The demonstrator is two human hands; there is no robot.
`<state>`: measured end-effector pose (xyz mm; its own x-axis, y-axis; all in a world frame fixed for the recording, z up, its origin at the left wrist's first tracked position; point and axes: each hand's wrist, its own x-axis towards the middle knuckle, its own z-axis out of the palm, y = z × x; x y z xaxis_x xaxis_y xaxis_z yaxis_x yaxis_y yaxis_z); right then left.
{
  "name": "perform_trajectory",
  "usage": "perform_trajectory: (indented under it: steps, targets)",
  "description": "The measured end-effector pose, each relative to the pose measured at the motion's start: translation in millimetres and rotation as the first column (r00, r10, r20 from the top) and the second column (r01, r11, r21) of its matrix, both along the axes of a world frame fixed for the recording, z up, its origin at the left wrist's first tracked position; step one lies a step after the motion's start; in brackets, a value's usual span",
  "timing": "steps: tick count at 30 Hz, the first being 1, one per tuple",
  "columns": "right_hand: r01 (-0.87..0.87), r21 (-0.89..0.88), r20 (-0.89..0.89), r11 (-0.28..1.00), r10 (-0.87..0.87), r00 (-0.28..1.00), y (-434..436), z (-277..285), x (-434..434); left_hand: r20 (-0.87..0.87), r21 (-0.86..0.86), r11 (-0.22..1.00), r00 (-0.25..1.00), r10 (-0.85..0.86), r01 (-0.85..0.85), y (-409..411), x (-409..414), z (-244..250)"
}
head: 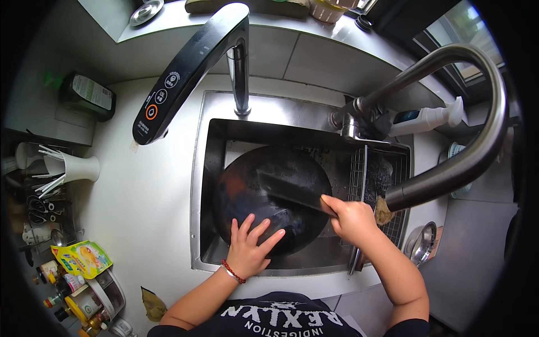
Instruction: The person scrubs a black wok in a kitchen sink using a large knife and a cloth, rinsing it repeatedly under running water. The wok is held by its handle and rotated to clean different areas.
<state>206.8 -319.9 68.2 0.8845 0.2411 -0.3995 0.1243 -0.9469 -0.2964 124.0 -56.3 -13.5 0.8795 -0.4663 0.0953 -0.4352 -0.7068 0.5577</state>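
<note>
A black wok (236, 172) lies with its rounded outer bottom facing up in the stainless steel sink (269, 266). Its surface is scuffed, with a reddish-brown patch at the left. My right hand (353, 220) grips a dark, flat-bladed tool (294, 197), which reaches left across the wok; motion blur hides its exact kind. My left hand (252, 244), with a red bead bracelet at the wrist, rests spread on the wok's near side. A wire rack (357, 181) stands on the right side of the basin, and a tan scrubbing pad (383, 212) lies beside it.
A black-topped faucet (189, 71) rises behind the sink, and a curved metal faucet (490, 139) arches over its right side. A white spray bottle (425, 120) is behind at right. A white utensil holder (82, 167) and several condiment bottles (84, 301) occupy the left. A metal bowl (423, 242) sits right.
</note>
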Motion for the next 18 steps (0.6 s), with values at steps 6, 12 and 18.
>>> perform_trajectory:
  steps: [6, 12, 18]
  targets:
    - [0.113, -0.010, 0.059, 0.993, -0.113, 0.992, -8.1, -34.6, 22.3, 0.014, -0.012, 1.000, 1.000, -0.009, 0.009, -3.7, 0.3, -3.8]
    - [0.072, 0.073, -0.040, 0.995, -0.070, 0.997, -23.8, -20.3, 1.3, 0.021, -0.010, 1.000, 1.000, 0.005, -0.005, -0.5, -3.0, -7.7]
    - [0.101, 0.158, 0.086, 0.982, -0.115, 0.990, -27.2, -48.9, 23.3, 0.004, 0.002, 1.000, 1.000, -0.013, 0.013, -3.2, 0.6, -4.9]
